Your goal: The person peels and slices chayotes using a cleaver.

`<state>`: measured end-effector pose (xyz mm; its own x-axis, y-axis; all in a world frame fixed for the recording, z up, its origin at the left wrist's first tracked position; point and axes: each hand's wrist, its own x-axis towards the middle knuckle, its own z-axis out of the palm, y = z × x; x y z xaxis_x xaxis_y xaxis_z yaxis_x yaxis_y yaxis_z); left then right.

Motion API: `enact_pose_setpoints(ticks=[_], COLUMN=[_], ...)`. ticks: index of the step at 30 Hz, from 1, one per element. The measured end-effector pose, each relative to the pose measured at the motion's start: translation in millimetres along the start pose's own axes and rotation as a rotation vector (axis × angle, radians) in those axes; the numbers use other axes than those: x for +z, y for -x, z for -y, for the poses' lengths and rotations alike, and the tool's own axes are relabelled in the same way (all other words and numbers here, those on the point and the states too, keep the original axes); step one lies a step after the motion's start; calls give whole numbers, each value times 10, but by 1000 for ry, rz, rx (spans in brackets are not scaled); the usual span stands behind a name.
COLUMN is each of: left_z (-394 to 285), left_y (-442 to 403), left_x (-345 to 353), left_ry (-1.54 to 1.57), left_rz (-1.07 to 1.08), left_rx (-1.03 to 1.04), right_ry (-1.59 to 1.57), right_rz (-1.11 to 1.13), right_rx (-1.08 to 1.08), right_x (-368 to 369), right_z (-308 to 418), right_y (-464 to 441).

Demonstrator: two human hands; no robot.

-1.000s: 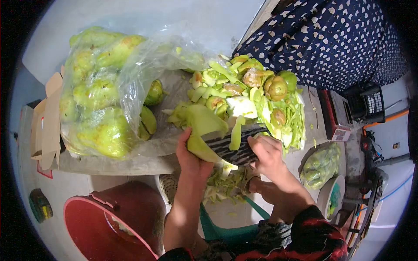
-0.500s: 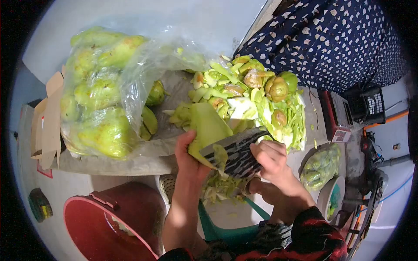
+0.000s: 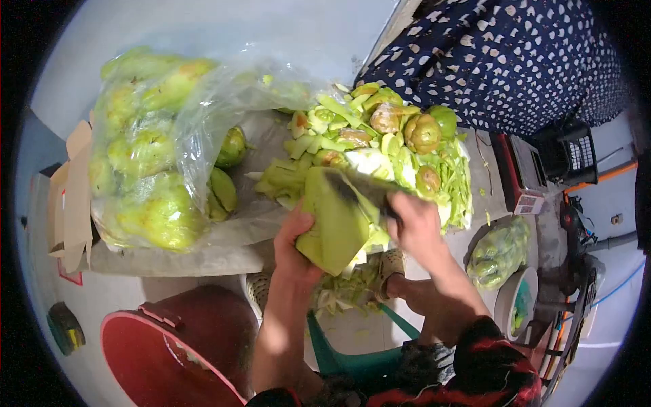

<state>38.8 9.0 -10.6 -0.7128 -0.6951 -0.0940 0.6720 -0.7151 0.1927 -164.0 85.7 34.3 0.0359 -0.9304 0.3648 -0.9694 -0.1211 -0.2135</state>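
Note:
My left hand (image 3: 293, 245) is closed around the lower left side of a large pale-green fruit (image 3: 332, 224), which looks like a pomelo with its skin shaved into flat facets. In my right hand (image 3: 415, 220) is the handle of a broad-bladed cleaver (image 3: 363, 188). Its dark blade is smeared by motion and lies against the far, upper right side of the fruit. Beyond both hands spreads a heap of green and white peelings (image 3: 393, 146), with several brownish-green fruits (image 3: 422, 133) on top.
A clear plastic bag of green fruits (image 3: 146, 156) sits on the table's left, beside a cardboard box (image 3: 76, 197). A red bucket (image 3: 176, 332) stands below on the floor. More peelings (image 3: 346, 288) lie between my feet. At right are a red scale (image 3: 519, 173) and another filled bag (image 3: 500, 252).
The cleaver has moved from the near face of the fruit up to its far side, its blade now blurred. The pomelo is turned more upright, and my right hand has risen slightly.

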Motion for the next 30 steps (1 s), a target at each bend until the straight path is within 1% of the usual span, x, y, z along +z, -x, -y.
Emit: enact_pose_setpoints(ticks=[1, 3, 5, 7, 8, 10, 11, 13, 14, 16, 17, 19, 24, 26, 27, 28, 30], left_z=[18, 1, 43, 21, 16, 16, 17, 21, 20, 15, 38, 114, 207, 189, 155, 119, 33], left_y=[-28, -37, -16, -55, -68, -98, -94, -67, -57, -49, -65, -108, -123, -88, -57, -43, -56], left_x=[-13, 7, 22, 104, 79, 28, 35, 87, 74, 27, -8, -105, -174, -122, -55, -6, 37], left_ry=[-9, -1, 29, 137, 135, 153, 154, 212, 210, 94, 96, 197, 146, 153, 168, 180, 167], left_rz=[60, 68, 43, -204, -207, -222, -222, -78, -79, -144, -142, -105, -155, -163, -192, -216, -184], left_rx=[-32, -25, -20, 42, 43, 99, 102, 103, 100, 120, 121, 104, 83, 90, 112, 132, 156], right_ry=[64, 6, -48, -149, -153, -151, -145, -140, -133, -125, -115, -119, -136, -115, -217, -198, -204], right_rz=[60, 6, 3, -88, -88, -119, -209, -258, -277, -283, -286, -290, -268, -199, -197, -133, -186], right_rx=[136, 168, 183, 48, 49, -153, -253, -392, -449, -467, -488, -486, -472, -332, -233, -155, -197], right_x=[-8, -69, -88, -75, -63, -70, -47, -5, 21, 24, 17, 15, -14, 24, 87, 85, 52], right_z=[-76, -117, -75, 0, 8, 41, 87, 111, 111, 161, 182, 213, 264, 222, 162, 86, 91], right_y=[-52, -43, -1, 6, 21, 25, 7, 8, 22, 34, 31, 17, 23, 70, 27, 30, -14])
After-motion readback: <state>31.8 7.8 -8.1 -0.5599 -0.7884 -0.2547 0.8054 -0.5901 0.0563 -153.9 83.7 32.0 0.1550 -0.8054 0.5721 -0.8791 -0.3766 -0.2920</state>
